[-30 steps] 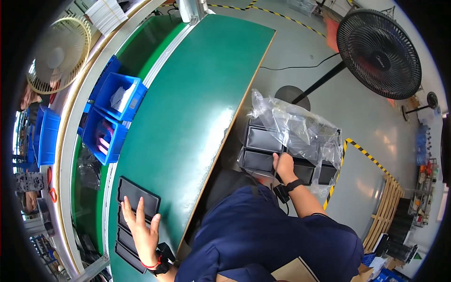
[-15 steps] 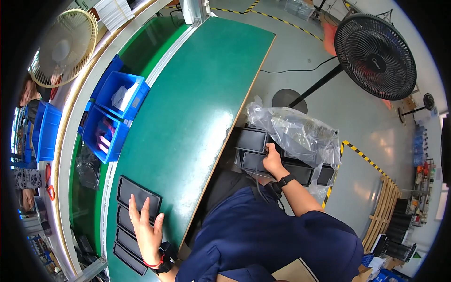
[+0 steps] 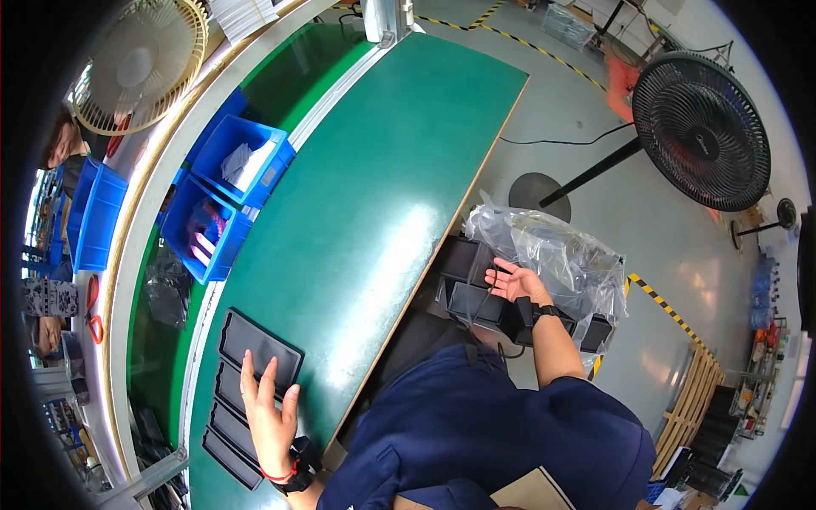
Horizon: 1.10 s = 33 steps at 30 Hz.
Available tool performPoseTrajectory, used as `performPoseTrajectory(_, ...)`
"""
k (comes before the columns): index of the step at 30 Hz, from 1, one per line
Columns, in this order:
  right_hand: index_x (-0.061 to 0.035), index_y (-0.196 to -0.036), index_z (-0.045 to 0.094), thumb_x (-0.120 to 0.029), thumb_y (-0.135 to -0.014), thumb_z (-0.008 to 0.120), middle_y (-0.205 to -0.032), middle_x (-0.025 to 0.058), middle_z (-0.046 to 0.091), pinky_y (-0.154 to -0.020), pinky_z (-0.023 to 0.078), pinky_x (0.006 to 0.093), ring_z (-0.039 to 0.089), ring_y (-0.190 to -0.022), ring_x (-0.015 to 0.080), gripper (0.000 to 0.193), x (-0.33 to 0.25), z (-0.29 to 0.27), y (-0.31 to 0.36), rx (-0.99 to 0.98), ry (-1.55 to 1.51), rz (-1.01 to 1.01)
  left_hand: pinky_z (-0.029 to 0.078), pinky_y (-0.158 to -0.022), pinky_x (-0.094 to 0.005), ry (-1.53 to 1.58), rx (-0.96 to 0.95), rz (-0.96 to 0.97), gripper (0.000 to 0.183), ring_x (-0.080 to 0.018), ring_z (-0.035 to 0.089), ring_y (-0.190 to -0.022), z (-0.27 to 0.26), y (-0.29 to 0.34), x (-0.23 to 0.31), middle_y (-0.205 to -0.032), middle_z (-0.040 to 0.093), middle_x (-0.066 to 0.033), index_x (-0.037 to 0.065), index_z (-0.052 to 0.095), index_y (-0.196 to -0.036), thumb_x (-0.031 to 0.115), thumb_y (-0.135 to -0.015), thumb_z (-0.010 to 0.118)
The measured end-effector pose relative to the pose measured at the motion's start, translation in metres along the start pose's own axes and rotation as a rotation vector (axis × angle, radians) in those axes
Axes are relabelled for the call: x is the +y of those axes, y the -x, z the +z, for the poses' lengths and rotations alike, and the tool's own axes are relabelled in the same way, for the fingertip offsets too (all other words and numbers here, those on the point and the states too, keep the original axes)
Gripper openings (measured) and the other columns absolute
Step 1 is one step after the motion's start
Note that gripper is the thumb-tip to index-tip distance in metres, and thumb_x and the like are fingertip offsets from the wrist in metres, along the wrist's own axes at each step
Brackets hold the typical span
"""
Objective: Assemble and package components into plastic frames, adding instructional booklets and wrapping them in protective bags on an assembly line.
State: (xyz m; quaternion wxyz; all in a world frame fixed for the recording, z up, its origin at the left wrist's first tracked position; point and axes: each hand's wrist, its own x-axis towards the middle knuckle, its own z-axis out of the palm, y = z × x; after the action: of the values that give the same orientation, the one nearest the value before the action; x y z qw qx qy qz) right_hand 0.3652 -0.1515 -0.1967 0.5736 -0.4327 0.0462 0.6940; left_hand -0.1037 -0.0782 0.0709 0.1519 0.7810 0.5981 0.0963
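Observation:
My left hand (image 3: 270,418) has its fingers spread over a row of shallow black rectangular trays (image 3: 260,343) on the green table. Whether its fingertips touch a tray, I cannot tell. Off the table's right edge, my right hand (image 3: 520,284) is open, palm turned partly up, fingers stretched toward the left. It is beside several black trays (image 3: 476,304) stacked next to my lap. A dark cord passes close to its fingertips. Clear plastic sheeting (image 3: 557,246) lies loosely behind and over part of these stacks, hiding some of them.
Blue bins (image 3: 259,174) with white and pink pieces line the table's (image 3: 408,110) far left side, beside a green strip. A black pedestal fan (image 3: 701,132) stands on the floor to the right. A wooden pallet (image 3: 684,408) lies farther right. Another person sits at the far left.
My right hand has let go of the tray edge in the stack, its fingers now spread and palm turned up. My left hand stays over the trays. The whole view has shifted slightly.

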Motion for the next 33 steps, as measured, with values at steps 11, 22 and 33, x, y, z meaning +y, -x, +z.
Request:
performPoseTrajectory(11, -0.0207, -0.145, -0.008, -0.060, -0.066, 0.071, -0.150, 0.0166, 0.007, -0.100, 0.021, 0.0625, 0.020, -0.135, 0.0362, 0.119, 0.004, 0.032, -0.019, 0.415, 0.639, 0.190, 0.038, -0.098, -0.0429, 0.035, -0.010, 0.031, 0.041, -0.0376, 0.041, -0.124, 0.001, -0.006, 0.010, -0.137, 0.039, -0.0201, 0.003, 0.057, -0.116, 0.012, -0.077, 0.066)
performPoseTrajectory(22, -0.0168, -0.101, 0.062, -0.071, -0.066, 0.063, -0.083, -0.0018, 0.058, -0.056, 0.034, 0.0277, 0.047, -0.067, 0.0111, 0.064, 0.013, 0.003, -0.040, 0.548, 0.340, -0.043, 0.045, -0.088, -0.0361, 0.725, -0.177, 0.493, 0.021, -0.0291, 0.059, -0.102, 0.043, -0.056, 0.123, -0.113, 0.060, -0.0148, 0.002, 0.065, -0.101, 0.008, -0.081, 0.062)
performPoseTrajectory(33, -0.0061, -0.124, 0.052, -0.060, -0.075, 0.064, -0.122, 0.0076, 0.057, -0.097, 0.038, 0.0348, 0.054, -0.110, 0.0221, 0.074, 0.009, 0.028, -0.024, 0.393, 0.319, -0.061, 0.037, -0.098, -0.0336, 0.914, -0.429, -0.433, 0.047, -0.0308, 0.049, -0.118, 0.293, -0.102, 0.156, -0.126, 0.051, -0.0221, 0.002, 0.040, -0.133, 0.027, -0.093, 0.047)
